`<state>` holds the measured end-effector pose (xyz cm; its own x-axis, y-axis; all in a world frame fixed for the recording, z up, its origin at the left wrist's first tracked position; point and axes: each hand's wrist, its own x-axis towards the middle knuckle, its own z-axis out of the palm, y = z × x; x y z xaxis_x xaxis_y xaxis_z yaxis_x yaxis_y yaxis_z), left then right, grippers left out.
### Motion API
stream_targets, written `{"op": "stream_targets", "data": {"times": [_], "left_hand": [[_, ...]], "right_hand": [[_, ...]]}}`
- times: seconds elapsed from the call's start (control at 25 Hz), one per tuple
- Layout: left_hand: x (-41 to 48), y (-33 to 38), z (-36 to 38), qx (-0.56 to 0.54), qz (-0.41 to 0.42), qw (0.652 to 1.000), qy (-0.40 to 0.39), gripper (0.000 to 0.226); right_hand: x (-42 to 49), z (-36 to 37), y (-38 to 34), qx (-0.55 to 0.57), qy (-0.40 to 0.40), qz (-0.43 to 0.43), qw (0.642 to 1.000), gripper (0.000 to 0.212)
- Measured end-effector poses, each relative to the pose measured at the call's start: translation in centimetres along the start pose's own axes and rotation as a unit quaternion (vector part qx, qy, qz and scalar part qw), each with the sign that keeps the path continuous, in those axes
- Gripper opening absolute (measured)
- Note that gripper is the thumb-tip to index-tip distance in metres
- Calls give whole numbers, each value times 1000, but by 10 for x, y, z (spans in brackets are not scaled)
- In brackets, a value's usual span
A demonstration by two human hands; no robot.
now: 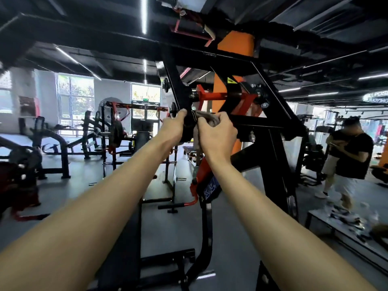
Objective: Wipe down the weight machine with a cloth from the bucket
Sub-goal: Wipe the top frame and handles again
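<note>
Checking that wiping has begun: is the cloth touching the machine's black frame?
Touching. The head view shows the right hand pressing the bunched cloth against the black frame, beside the left hand gripping it.

A commercial gym. A black-and-red weight machine (pixel 270 122) fills the view from 12 to 3 o'clock. More plate-loaded machines (pixel 60 143) and a rack (pixel 134 106) stand on the grey floor (pixel 84 185) toward 9 o'clock. Strip lights (pixel 144 15) run across the black ceiling (pixel 84 28).
</note>
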<state>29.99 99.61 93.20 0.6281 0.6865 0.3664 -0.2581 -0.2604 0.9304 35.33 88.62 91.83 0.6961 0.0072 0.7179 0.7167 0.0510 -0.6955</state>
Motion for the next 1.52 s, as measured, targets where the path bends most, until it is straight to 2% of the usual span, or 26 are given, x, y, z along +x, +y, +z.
{"op": "stream_targets", "data": {"times": [0.04,0.12,0.24,0.36,0.4,0.48,0.56,0.64,0.76,0.8,0.96,1.08,1.16,1.24,1.28,1.36,1.4,1.52], "left_hand": [[-4,2,2,8,2,1000,2,56],[-12,3,5,26,3,999,18,51],[-14,-1,7,48,9,999,23,65],[-13,-3,5,59,-5,998,19,98],[-11,-4,4,61,-8,998,21,101],[-11,-4,5,60,7,998,25,86],[-13,-3,5,68,17,997,23,75],[-9,-7,3,72,15,997,18,91],[20,-26,-2,66,6,998,15,122],[27,-31,-4,71,5,997,17,124],[13,-18,-5,73,20,997,12,112],[16,-19,-6,94,11,996,4,119],[16,-12,-7,131,23,991,-13,104],[11,-1,-7,177,55,982,-36,76],[10,3,-7,182,59,981,-41,76],[12,6,-10,173,28,984,-31,103],[14,7,-11,172,21,985,-25,109],[19,12,-10,178,24,984,-7,104]], "right_hand": [[-6,1,7,12,2,6,1000,16],[-16,7,21,36,-27,21,999,10],[-16,8,33,58,-84,87,991,5],[-9,4,26,143,-46,126,981,4],[-8,3,25,157,-33,125,979,3],[-12,3,28,145,-54,112,982,2],[-17,4,36,134,-112,121,977,6],[-17,4,38,142,-117,126,975,7],[-11,3,28,152,-51,92,983,3],[-10,4,27,149,-44,89,984,3],[-15,9,38,82,-113,112,984,5],[-10,-1,19,111,-36,35,993,5],[4,-8,-5,130,0,-27,991,3],[19,-9,-23,107,-25,-57,992,5],[26,-7,-26,79,-53,-59,994,5],[36,2,-28,-9,-123,-55,991,9],[38,7,-31,-58,-156,-60,984,17],[41,15,-45,-179,-211,-92,957,33]]}}
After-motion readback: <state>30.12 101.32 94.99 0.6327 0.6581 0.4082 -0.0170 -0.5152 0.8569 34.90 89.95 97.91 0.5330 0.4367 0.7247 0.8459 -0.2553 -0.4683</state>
